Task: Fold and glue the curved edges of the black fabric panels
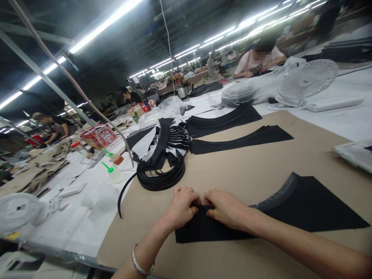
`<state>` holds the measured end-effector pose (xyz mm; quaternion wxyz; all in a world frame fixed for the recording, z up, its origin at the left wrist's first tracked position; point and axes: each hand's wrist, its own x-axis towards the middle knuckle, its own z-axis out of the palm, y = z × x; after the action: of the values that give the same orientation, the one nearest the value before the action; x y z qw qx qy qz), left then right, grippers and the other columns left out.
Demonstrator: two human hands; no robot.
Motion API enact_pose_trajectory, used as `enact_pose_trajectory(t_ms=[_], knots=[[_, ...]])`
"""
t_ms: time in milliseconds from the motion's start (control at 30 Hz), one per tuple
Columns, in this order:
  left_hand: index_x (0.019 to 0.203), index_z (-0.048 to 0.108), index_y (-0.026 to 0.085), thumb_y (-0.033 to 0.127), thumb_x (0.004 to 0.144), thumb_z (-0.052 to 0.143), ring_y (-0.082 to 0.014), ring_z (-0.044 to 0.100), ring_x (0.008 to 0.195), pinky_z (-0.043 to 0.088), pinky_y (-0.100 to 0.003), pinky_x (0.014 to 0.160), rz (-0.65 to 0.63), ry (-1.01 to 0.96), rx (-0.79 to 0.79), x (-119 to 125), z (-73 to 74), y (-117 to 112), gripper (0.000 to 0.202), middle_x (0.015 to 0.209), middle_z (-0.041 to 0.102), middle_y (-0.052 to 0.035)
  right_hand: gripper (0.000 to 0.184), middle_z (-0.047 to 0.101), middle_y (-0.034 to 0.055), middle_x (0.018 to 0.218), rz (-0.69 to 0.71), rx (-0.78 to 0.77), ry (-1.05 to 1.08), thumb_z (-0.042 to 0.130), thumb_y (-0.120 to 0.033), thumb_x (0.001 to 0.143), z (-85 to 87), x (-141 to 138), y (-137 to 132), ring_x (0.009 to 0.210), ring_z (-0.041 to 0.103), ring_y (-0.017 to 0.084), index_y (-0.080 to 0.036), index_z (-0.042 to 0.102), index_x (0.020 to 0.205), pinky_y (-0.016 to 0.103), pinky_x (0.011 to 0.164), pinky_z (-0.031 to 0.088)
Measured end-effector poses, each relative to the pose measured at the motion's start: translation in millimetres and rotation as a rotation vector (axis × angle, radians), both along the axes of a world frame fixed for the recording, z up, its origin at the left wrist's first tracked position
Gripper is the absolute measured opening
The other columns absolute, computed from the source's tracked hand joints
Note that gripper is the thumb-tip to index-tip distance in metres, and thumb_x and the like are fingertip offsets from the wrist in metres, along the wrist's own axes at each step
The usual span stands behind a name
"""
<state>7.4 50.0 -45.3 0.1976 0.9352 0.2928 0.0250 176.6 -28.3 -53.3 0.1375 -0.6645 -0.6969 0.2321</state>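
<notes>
A wide black fabric panel (316,205) with a curved upper edge lies on a tan sheet (139,248) in front of me. Along the curve runs a greyish, shiny strip (280,195). My left hand (184,205) pinches the panel's edge near its left end, fingers curled over it. Close beside it, my right hand (225,205) grips the same edge, thumb and fingers closed. Between the two hands a short stretch of folded dark edge shows. The fingertips' undersides are hidden.
Beyond my hands lie a coil of black cord (161,178), a pile of black and white pieces (162,139) and two more curved black panels (241,139). Green-capped bottles (116,174) stand left. White fans (308,81) lie at either side. Several people work farther back.
</notes>
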Motion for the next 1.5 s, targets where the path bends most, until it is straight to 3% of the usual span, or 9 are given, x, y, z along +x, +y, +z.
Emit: enact_pose_trajectory(t_ms=[267, 567, 1000, 1333, 1500], knots=[[0.085, 0.068, 0.022, 0.002, 0.074, 0.053, -0.0182, 0.056, 0.095, 0.044, -0.031, 0.086, -0.02, -0.069, 0.02, 3.4, -4.6, -5.8, 0.027, 0.091, 0.063, -0.0009, 0.013, 0.071, 0.0053, 0.086, -0.003, 0.043, 0.066, 0.055, -0.014, 0.078, -3.4, -1.1, -9.2, 0.081, 0.065, 0.021, -0.019, 0.065, 0.085, 0.029, 0.069, 0.04], [0.096, 0.074, 0.025, 0.002, 0.086, 0.047, -0.0157, 0.058, 0.09, 0.049, -0.027, 0.081, -0.042, -0.168, 0.049, -4.5, -15.2, -9.1, 0.037, 0.089, 0.063, -0.0012, 0.019, 0.064, 0.0041, 0.095, 0.012, 0.159, 0.133, 0.053, -0.009, 0.083, -22.8, 1.8, -20.2, 0.09, 0.06, 0.02, -0.02, 0.063, 0.095, 0.03, 0.081, 0.045], [0.116, 0.068, 0.027, 0.013, 0.097, 0.041, -0.0182, 0.057, 0.089, 0.049, -0.031, 0.079, -0.053, -0.227, 0.158, -17.6, -38.7, -22.0, 0.036, 0.092, 0.065, -0.0041, 0.018, 0.059, 0.0041, 0.092, 0.07, 0.237, 0.155, 0.049, -0.007, 0.089, -25.9, 8.5, -29.5, 0.089, 0.056, 0.02, -0.02, 0.062, 0.087, 0.031, 0.081, 0.046], [0.116, 0.068, 0.029, 0.009, 0.095, 0.042, -0.0167, 0.057, 0.091, 0.05, -0.028, 0.08, 0.001, -0.211, 0.139, -15.9, -31.3, -31.0, 0.039, 0.096, 0.064, -0.0029, 0.02, 0.058, 0.0051, 0.094, 0.16, 0.29, 0.101, 0.046, -0.006, 0.091, -31.4, 12.6, -32.2, 0.089, 0.054, 0.021, -0.019, 0.061, 0.091, 0.034, 0.081, 0.046], [0.12, 0.066, 0.031, 0.008, 0.094, 0.043, -0.0174, 0.057, 0.092, 0.048, -0.031, 0.083, 0.01, -0.204, 0.141, -18.2, -31.7, -31.4, 0.041, 0.097, 0.064, -0.0025, 0.022, 0.058, 0.0055, 0.095, 0.19, 0.304, 0.062, 0.044, -0.006, 0.093, -31.1, 13.6, -33.8, 0.089, 0.053, 0.022, -0.019, 0.062, 0.096, 0.036, 0.081, 0.045]])
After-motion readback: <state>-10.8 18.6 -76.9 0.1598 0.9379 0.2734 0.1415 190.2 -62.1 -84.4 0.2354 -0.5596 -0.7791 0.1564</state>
